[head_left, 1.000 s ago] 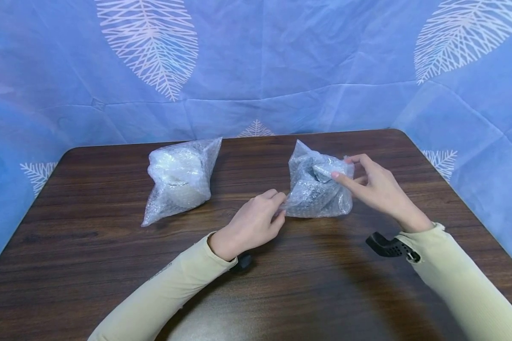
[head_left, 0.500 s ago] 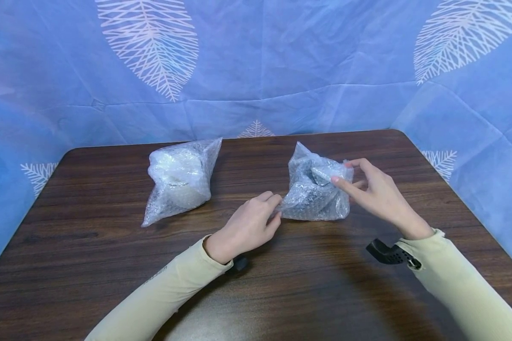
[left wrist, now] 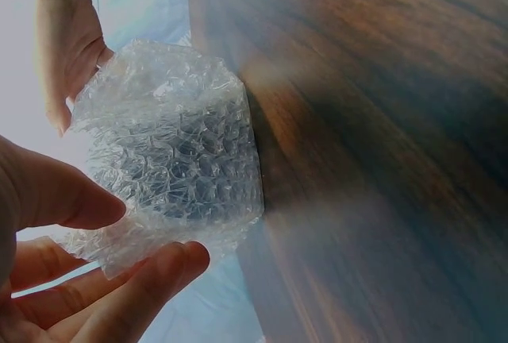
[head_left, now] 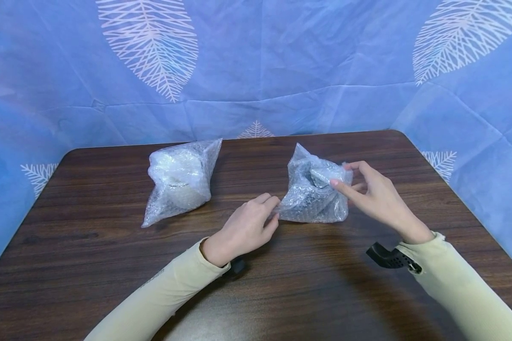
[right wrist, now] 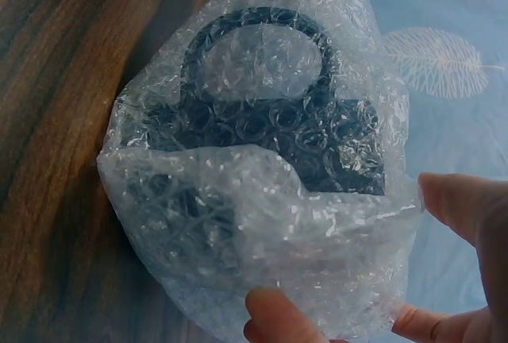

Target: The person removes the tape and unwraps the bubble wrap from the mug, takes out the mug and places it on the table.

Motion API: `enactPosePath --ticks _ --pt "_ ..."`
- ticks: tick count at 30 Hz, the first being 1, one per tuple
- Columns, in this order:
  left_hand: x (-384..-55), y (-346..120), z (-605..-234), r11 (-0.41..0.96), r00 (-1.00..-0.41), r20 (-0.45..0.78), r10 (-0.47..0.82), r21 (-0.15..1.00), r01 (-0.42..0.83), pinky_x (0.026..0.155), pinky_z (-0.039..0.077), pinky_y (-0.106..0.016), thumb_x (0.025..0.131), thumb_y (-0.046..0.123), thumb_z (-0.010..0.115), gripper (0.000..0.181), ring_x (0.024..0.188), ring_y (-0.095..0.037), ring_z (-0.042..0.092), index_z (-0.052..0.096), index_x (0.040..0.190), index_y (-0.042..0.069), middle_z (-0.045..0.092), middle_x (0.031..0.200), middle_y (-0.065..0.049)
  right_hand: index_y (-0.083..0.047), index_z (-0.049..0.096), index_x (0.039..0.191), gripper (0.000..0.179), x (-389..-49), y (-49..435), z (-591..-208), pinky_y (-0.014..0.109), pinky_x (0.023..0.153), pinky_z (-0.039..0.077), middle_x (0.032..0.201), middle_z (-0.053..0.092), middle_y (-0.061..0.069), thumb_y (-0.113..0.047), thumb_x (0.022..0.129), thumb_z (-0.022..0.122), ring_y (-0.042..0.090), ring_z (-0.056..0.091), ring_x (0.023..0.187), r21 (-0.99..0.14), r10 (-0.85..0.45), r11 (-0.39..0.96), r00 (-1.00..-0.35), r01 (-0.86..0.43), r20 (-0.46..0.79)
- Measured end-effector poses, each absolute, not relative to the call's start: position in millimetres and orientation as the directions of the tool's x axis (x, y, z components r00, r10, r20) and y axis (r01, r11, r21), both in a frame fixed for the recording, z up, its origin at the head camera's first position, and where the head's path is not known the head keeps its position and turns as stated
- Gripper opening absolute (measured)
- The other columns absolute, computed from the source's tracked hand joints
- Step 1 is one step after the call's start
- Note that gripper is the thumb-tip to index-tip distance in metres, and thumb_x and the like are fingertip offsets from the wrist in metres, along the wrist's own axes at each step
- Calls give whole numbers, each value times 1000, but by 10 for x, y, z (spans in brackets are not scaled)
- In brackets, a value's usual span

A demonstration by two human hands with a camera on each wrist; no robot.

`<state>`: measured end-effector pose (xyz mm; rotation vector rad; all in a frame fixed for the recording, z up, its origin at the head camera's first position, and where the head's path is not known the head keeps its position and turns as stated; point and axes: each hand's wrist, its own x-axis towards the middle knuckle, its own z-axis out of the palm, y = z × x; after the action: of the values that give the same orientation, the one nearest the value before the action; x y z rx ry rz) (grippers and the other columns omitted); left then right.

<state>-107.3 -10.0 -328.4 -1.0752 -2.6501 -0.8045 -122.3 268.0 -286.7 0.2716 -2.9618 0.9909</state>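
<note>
A parcel of clear bubble wrap (head_left: 311, 196) lies on the right half of the table. Through the plastic, the right wrist view shows a dark object (right wrist: 341, 164) with a rounded loop handle, much like a mug. My left hand (head_left: 247, 225) pinches the wrap's near left corner between thumb and fingers; its fingertips (left wrist: 178, 267) meet the gathered film in the left wrist view. At the other side my right hand (head_left: 377, 196) grips the folded upper right part of the wrap, thumb in front and fingers behind.
A second bubble-wrapped parcel (head_left: 179, 177), whitish inside, lies on the left of the dark wooden table (head_left: 89, 265). Behind the far edge hangs a blue cloth (head_left: 303, 52) with white leaf prints. A black wrist device (head_left: 390, 255) sits below the right sleeve.
The held parcel has slid slightly toward me and left. My left hand has drawn back a little down and left with its corner; my right hand has followed slightly. The other parcel stays put.
</note>
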Motion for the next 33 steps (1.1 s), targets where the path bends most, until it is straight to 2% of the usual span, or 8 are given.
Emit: enactPosePath --ticks 7,12,17,26,33 --pt "-1054 -142 -3309 595 -727 356 588 419 686 55 43 -22 93 7 57 15 60 -7 49 64 106 4 61 88 -3 -5 45 131 56 -1198 2655 -2866 37 64 53 133 53 23 -45 94 57 20 71 72 -602 -170 781 -984 -167 51" --pt "-1036 -170 -3320 588 -723 375 581 420 691 56 44 -23 92 6 57 13 63 -8 52 64 103 5 60 88 -3 -4 44 131 55 -1178 2645 -2859 35 63 54 123 57 27 -43 94 57 23 71 72 -611 -182 773 -982 -173 47" --pt "-1025 -192 -3327 591 -724 374 579 420 689 55 42 -22 92 6 58 12 62 -7 50 64 102 6 60 87 -2 -3 45 130 55 -1161 2633 -2853 34 62 54 123 57 27 -42 94 58 23 71 72 -610 -189 771 -981 -181 52" --pt "-992 -249 -3319 593 -728 378 572 423 686 55 43 -22 90 6 59 12 63 -8 51 63 101 7 61 88 -2 -4 47 127 53 -1127 2596 -2859 33 61 53 106 65 21 -42 93 59 22 71 71 -597 -195 779 -979 -192 61" --pt "-965 -300 -3335 597 -733 376 566 426 680 58 47 -24 91 7 60 15 66 -9 56 64 105 6 64 94 -3 -3 49 124 50 -1110 2555 -2869 32 60 52 104 64 17 -41 93 60 23 70 77 -579 -208 785 -974 -219 86"
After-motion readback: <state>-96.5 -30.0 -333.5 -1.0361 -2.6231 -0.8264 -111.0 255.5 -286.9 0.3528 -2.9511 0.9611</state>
